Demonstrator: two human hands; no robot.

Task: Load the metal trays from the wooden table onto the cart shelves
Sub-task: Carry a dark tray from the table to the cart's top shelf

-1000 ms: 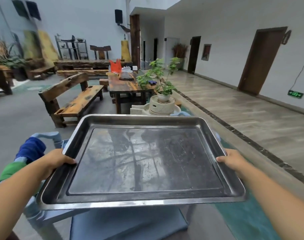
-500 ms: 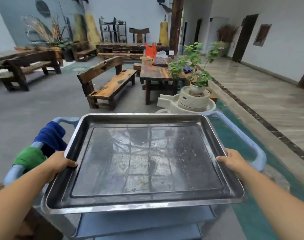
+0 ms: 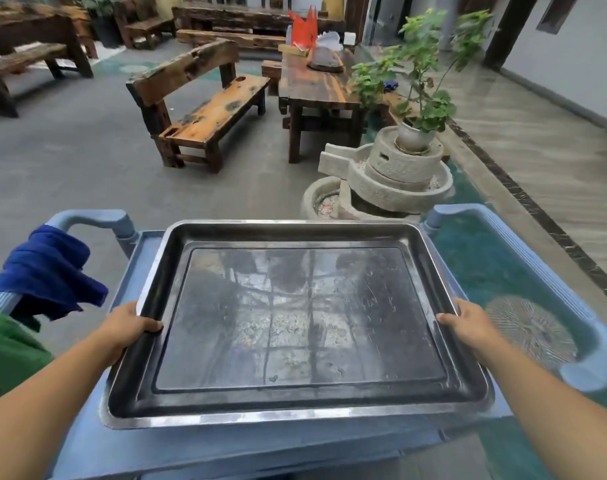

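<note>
Here the left hand (image 3: 129, 327) and right hand (image 3: 470, 323) each grip the metal tray (image 3: 295, 320); it sits over the blue cart (image 3: 149, 244).

no readable text, labels or signs

Tray (image 3: 295, 323) between hands, over cart (image 3: 129, 271)

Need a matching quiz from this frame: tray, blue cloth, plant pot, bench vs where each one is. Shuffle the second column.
1 tray
2 blue cloth
3 plant pot
4 bench

A on the stone mill
B beside the wooden table
C gripped by left hand and right hand over the cart
D draped on the cart handle

Pairs: 1-C, 2-D, 3-A, 4-B
</note>
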